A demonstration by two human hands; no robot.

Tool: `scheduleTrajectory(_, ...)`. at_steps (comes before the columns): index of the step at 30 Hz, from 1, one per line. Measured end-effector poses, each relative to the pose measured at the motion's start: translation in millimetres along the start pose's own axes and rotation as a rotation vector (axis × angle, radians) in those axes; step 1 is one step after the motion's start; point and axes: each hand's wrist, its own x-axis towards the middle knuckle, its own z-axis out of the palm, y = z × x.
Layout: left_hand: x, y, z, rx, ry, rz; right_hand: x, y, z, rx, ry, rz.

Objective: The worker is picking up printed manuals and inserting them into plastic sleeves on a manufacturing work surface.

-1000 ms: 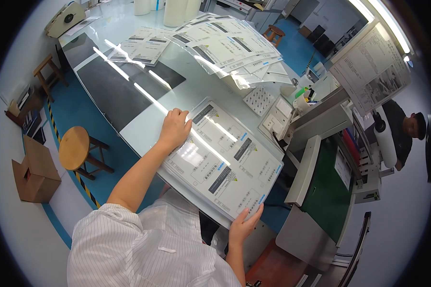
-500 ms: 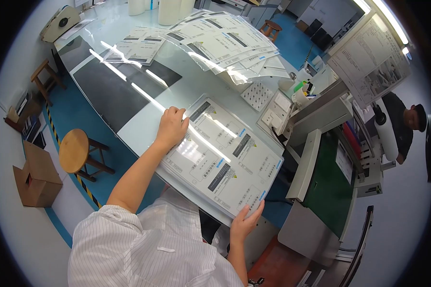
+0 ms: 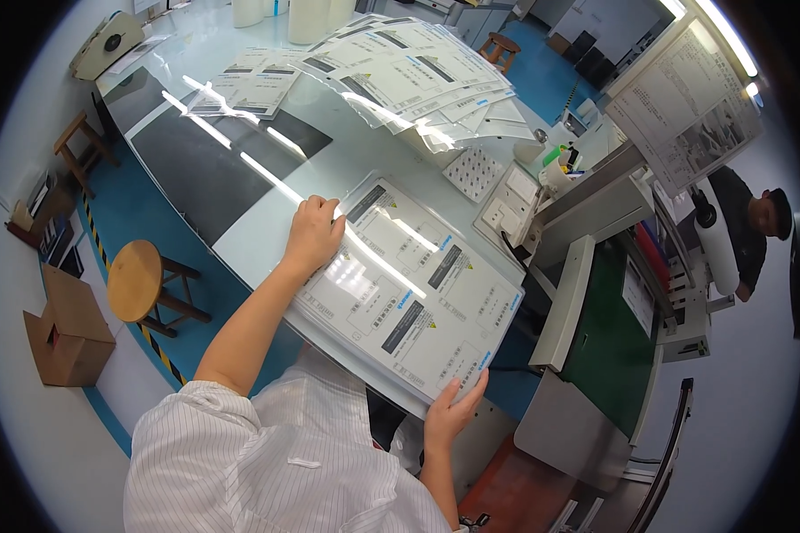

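A stack of glossy printed label sheets [image 3: 471, 306], white with dark blocks, small yellow triangles and blue print, lies at the table's near right corner. My left hand [image 3: 316, 233] is closed on the left edge of the stack, fingers bent over the top. At the near right corner, my right hand [image 3: 449, 417] grips the stack's edge, its thumb and fingers against the sheets. Both hands' undersides are hidden, so how many sheets they hold cannot be seen.
Fanned printed sheets [image 3: 418, 73] pile at the table's back, with a smaller batch [image 3: 256, 82] beside them. A dark mat [image 3: 204, 160] lies left. Right of the stack are a switch box [image 3: 507, 209] and a machine with a green bed [image 3: 600, 342]. A wooden stool [image 3: 135, 282] stands left; a person [image 3: 747, 231] is far right.
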Motion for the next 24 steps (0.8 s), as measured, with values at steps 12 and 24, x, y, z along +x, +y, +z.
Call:
scheduleTrajectory(12,-0.6,-1.2,0.8,-0.010,0.015,0.006,0.2,0.5,0.1,-0.025,0.005,-0.016)
scheduleTrajectory(24,1.5,-2.4,2.4,-0.007,0.000,0.032,0.0,-5.4,-2.6,0.035,-0.005,0.057)
